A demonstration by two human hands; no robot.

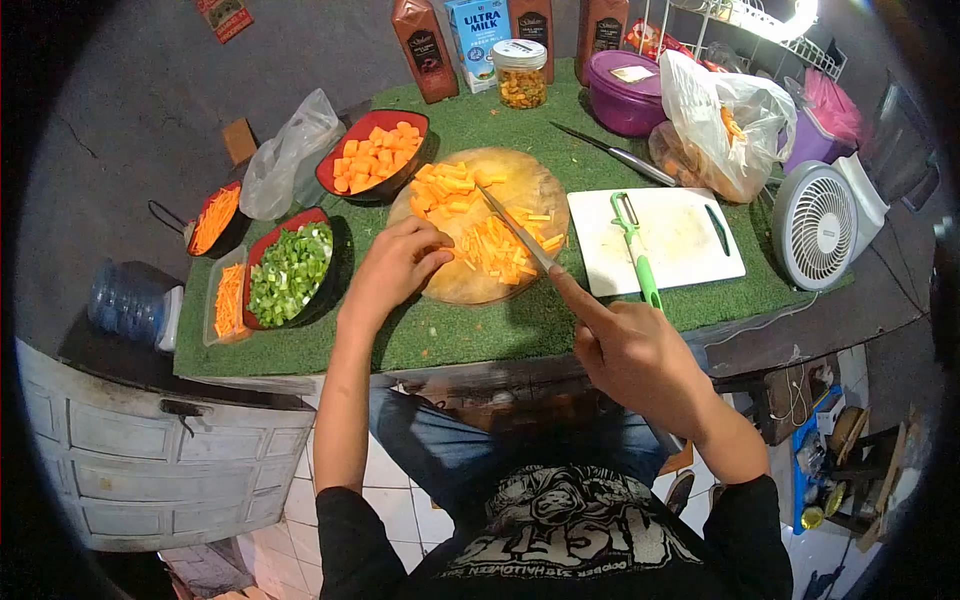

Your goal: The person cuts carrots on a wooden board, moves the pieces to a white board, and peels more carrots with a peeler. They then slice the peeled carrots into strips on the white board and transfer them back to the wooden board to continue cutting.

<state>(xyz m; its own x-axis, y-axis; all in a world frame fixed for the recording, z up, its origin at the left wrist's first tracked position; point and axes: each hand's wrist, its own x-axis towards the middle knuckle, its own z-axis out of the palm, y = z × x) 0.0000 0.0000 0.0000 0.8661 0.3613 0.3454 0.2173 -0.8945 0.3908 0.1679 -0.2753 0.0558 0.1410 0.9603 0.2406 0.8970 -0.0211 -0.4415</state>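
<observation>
My right hand (pixel 640 350) grips a kitchen knife (pixel 520 232), its index finger stretched along the spine. The blade slants over cut carrot sticks (pixel 497 250) on a round wooden chopping board (pixel 475 292). Thicker carrot pieces (pixel 445 188) lie at the board's far left side. At the board's left edge, my left hand (pixel 405 262) has its fingers curled and thumb close to them, with a bit of carrot showing at the fingertips. The knife's handle is mostly hidden by my right hand.
Left are bowls of carrot chunks (pixel 375 160) and chopped green onion (pixel 290 275), plus shredded carrot (pixel 230 300). Right are a white cutting board (pixel 600 250) with a green peeler (pixel 640 262), another knife (pixel 615 152), a plastic bag (pixel 735 130) and a fan (pixel 820 225). Bottles (pixel 425 55) stand behind.
</observation>
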